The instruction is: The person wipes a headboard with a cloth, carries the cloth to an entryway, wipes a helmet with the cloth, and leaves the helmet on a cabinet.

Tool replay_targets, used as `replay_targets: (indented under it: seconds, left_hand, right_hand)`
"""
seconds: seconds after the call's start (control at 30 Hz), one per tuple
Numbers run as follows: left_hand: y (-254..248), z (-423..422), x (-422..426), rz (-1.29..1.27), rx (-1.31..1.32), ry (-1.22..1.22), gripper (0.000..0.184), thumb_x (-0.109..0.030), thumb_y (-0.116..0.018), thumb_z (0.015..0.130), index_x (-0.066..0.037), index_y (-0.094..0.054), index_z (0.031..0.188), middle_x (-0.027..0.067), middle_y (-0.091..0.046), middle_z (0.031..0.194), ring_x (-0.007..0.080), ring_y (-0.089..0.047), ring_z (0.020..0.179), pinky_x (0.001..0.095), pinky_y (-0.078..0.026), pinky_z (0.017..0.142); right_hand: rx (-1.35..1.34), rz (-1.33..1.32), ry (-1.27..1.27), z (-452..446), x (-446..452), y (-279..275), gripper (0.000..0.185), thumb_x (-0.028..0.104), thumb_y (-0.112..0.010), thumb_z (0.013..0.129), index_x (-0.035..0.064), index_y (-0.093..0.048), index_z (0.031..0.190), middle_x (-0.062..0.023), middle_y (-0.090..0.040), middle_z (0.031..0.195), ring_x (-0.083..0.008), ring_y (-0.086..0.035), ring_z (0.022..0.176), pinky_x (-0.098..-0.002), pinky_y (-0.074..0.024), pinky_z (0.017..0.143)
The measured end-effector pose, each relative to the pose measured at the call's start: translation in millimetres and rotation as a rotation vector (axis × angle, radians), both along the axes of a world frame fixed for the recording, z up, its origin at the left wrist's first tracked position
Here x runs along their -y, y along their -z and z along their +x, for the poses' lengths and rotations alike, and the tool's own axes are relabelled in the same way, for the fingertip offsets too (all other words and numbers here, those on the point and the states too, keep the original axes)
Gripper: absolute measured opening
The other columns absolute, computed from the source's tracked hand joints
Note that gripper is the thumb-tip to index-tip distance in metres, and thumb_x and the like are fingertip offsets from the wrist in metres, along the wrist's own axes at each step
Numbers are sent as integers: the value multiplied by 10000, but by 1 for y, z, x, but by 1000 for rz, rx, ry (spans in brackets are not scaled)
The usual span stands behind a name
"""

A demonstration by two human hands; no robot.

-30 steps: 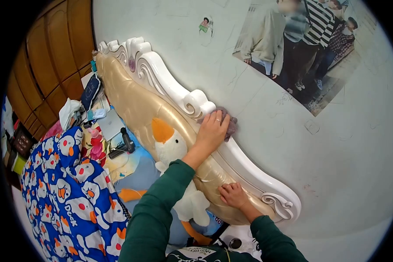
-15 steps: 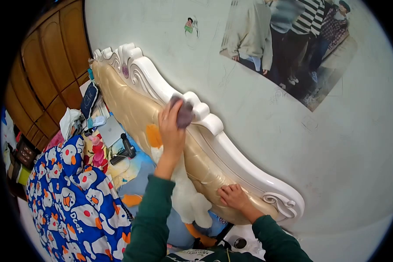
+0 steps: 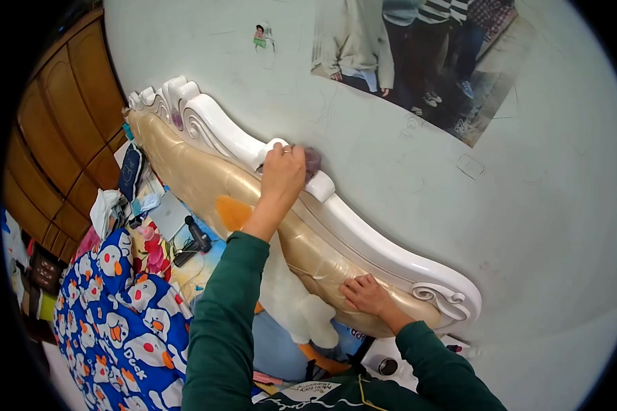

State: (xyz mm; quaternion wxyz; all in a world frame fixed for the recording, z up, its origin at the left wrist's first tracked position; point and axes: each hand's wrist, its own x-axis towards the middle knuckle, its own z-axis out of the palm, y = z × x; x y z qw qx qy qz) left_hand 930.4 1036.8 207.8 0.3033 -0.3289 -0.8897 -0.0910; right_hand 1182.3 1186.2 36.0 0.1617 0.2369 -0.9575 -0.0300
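Note:
My left hand (image 3: 284,175) is closed on a dark purple cloth (image 3: 312,163), pressing it against the white carved rim (image 3: 236,137) of the headboard near its middle. Much of the cloth is hidden behind the fingers. My right hand (image 3: 367,294) rests on the gold padded panel (image 3: 206,168) of the headboard, lower right, with fingers apart and nothing in them. A white plush duck (image 3: 291,305) with an orange beak (image 3: 233,212) leans on the panel below my left forearm.
A blue duck-print quilt (image 3: 127,322) covers the bed at left. Beyond it lie a silver laptop (image 3: 171,218), a black massage gun (image 3: 197,234) and a dark blue pouch (image 3: 131,171). A wooden wardrobe (image 3: 72,103) stands far left. A poster (image 3: 432,61) hangs on the wall (image 3: 541,205).
My left hand has moved the cloth slightly right and onto the top of the white rim. My right hand stays on the padding. The view has shifted somewhat.

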Motion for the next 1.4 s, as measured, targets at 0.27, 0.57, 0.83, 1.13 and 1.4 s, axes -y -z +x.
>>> replay_targets:
  seconds: [0.27,0.57,0.83,1.13,1.4]
  left_hand:
    - [47,20,33,1521,422,151,216,-150,-500,876,-26,-561,1042,110,-607,924,232,-598,797,311,-474,698]
    - [42,43,-18,282,-78,304,347,-94,-608,642,-69,-582,987,70,-530,1095,241,-467,999,374,-333,856]
    - [57,65,-17,-22,-271,558,211,-113,-496,721,-31,-544,909,85,-564,967,194,-503,863,292,-380,743]
    - [62,91,-32,50,-88,268,291,-82,-514,699,2,-554,975,112,-564,1012,236,-505,825,313,-428,724]
    - [44,44,42,1245,443,116,472,100,-390,645,-65,-584,1041,162,-537,946,331,-490,862,347,-407,813]
  right_hand:
    - [-92,-8,-24,-2,-1,8,318,263,-592,713,144,-545,1004,-5,-512,931,-162,-494,790,-302,-386,703]
    - [-23,-22,-13,-2,-1,4,327,294,-622,694,176,-532,986,-5,-506,926,-162,-501,809,-321,-383,707]
    - [-48,-10,-7,-3,2,1,340,277,-624,682,163,-535,989,-6,-507,931,-168,-490,819,-310,-383,718]
    - [-61,-16,-17,1,1,2,292,256,-600,708,143,-546,971,-6,-507,917,-165,-488,804,-310,-385,705]
    - [-55,-17,-32,-3,0,-1,306,283,-613,703,152,-548,972,-3,-504,903,-157,-490,795,-306,-371,668]
